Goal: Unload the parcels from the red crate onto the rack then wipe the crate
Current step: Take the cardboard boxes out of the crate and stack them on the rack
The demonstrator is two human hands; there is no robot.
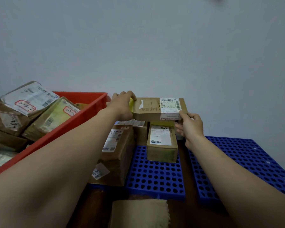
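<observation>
Head view: at nine o'clock the red crate (82, 111) holds several parcels. A white-labelled parcel (29, 98) lies on top, a greenish parcel (53, 116) is at its four o'clock, and brown ones are beneath. Past the crate's far right corner, the left hand (122, 104) grips the left end of a flat brown carton (152, 109), its fingers curled over the taped top edge. The carton is level at the frame's centre, over the parcels on the blue rack (155, 176). I cannot tell whether it rests on them. Below it, at seven o'clock, a long brown parcel (120, 155) lies on the rack, and at six o'clock stands a small box (162, 146). At the carton's four o'clock the right hand (191, 127) pinches its near right corner, thumb on top and fingers curled below. A pale cloth (140, 213) lies at six o'clock, at the frame's bottom edge.
</observation>
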